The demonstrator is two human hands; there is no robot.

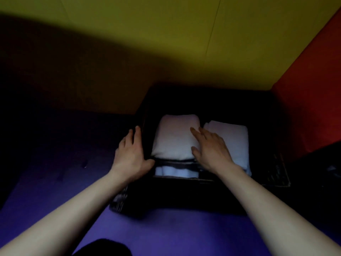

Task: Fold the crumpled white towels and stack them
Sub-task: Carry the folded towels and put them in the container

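A dark bin (pixel 273 174) sits right of the frame's centre on a purple surface (pixel 166 233), and the folded white towels lie inside it in two piles. The left stack (pixel 173 137) is the taller: its top towel is plump and smooth, and below its near edge more folded layers show, with a darker band between them. The right stack (pixel 234 141) lies just beside it, touching or nearly so, and sits lower in the bin.

The left hand (pixel 132 152) rests on the bin's left wall, fingers straight and laid along the rim, thumb hooked toward the near left corner of the left stack; it holds nothing. The right hand (pixel 210 146) lies flat, fingers spread and relaxed, over the seam between the two stacks, its fingertips on the right edge of the top left towel and its palm covering the near inner part of the right stack. It grips nothing either. Both forearms reach in from the lower corners of the frame, and the right one hides the bin's near right rim.

Behind the bin a yellow wall (pixel 166 43) fills the upper frame, heavily shadowed at upper left. A red panel (pixel 313 89) stands at the right edge, close against the bin. A dark shape (pixel 103 248) sits at the bottom edge, and another dark mass (pixel 323 172) at lower right; what they are cannot be told in this dim light.
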